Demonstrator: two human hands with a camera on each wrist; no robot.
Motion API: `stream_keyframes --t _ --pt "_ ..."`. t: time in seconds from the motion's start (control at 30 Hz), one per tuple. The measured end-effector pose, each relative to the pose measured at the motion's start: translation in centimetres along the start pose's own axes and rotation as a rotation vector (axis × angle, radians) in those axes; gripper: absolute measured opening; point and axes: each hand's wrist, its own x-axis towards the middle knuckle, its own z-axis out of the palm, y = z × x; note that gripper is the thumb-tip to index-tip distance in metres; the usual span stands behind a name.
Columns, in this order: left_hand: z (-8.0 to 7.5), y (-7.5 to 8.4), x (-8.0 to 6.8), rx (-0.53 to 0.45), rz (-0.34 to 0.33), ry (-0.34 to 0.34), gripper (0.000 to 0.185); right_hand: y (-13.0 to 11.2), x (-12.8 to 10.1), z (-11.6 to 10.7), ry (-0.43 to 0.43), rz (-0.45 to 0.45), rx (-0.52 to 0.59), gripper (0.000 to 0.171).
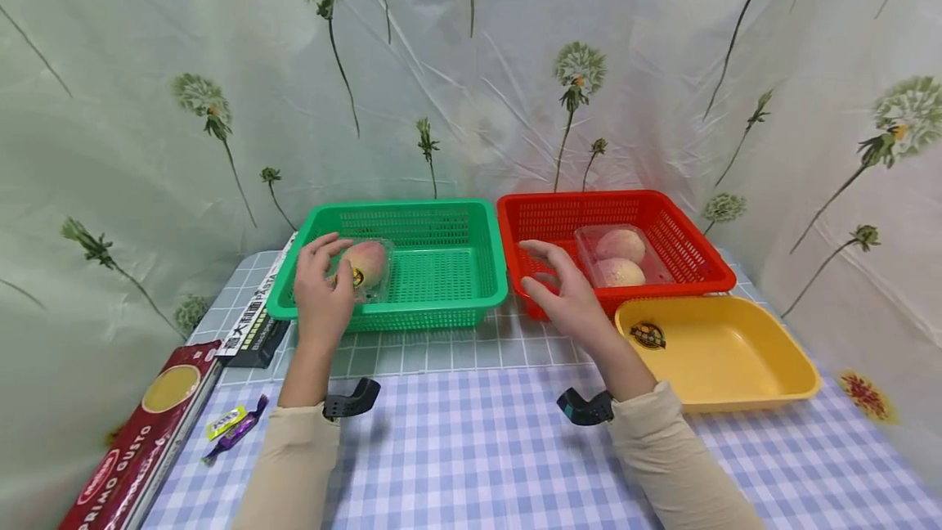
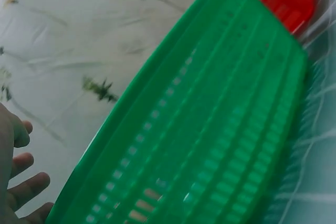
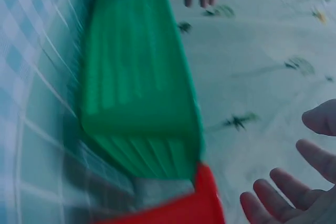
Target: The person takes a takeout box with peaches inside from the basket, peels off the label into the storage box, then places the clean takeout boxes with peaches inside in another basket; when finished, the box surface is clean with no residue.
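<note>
A green basket holds a clear plastic pack with one peach at its left end. My left hand hovers over the basket's front left rim, fingers spread beside the pack; I cannot tell whether they touch it. In the left wrist view its fingers are loose and hold nothing next to the green basket. My right hand is open above the front left corner of the red basket, which holds a clear pack of two peaches. The right wrist view shows relaxed fingers.
A yellow tray with a round sticker lies right of my right forearm. At the left are a red pasta box, a black box and two wrapped sweets. A flowered curtain closes the back.
</note>
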Motion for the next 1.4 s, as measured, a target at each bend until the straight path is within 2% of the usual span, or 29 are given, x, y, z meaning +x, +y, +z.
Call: stream_keyframes --t 0.23,0.3,0.37,0.47,0.6,0.77,1.0,1.1,1.23,1.4 --pt "-2.1 -1.5 0.7 0.111 -0.164 0.153 0.027 -0.1 2.0 3.8 -0.055 -0.009 0.095 0.045" --pt "-2.5 -1.8 0.7 0.136 -0.231 0.183 0.027 -0.1 2.6 4.7 -0.06 0.003 0.11 0.043" --pt "-2.7 -2.1 0.7 0.161 -0.3 0.186 0.028 -0.2 3.2 5.6 -0.07 0.026 0.122 0.041" --pt "-3.1 -2.3 0.7 0.21 -0.384 0.133 0.034 -0.3 4.2 6.9 -0.09 0.064 0.155 0.04" --pt "-4.2 -2.8 0.9 0.223 -0.471 0.04 0.044 -0.6 5.6 8.5 -0.126 0.118 0.185 0.039" --pt "-5.8 -4.1 1.2 0.144 -0.567 -0.07 0.048 -1.2 7.1 9.9 -0.193 0.191 0.162 0.04" --pt "-6.2 -5.7 1.2 -0.013 -0.615 -0.251 0.049 -1.4 8.7 10.9 -0.356 0.312 0.129 0.042" --pt "-6.2 -5.8 1.2 -0.043 -0.629 -0.28 0.05 -1.4 9.3 11.6 -0.414 0.319 0.1 0.046" --pt "-6.1 -5.8 1.3 -0.042 -0.651 -0.278 0.05 -1.5 10.2 12.7 -0.476 0.339 0.069 0.053" --pt "-5.8 -5.7 1.4 -0.022 -0.667 -0.264 0.05 -1.3 11.2 13.9 -0.552 0.413 0.103 0.058"
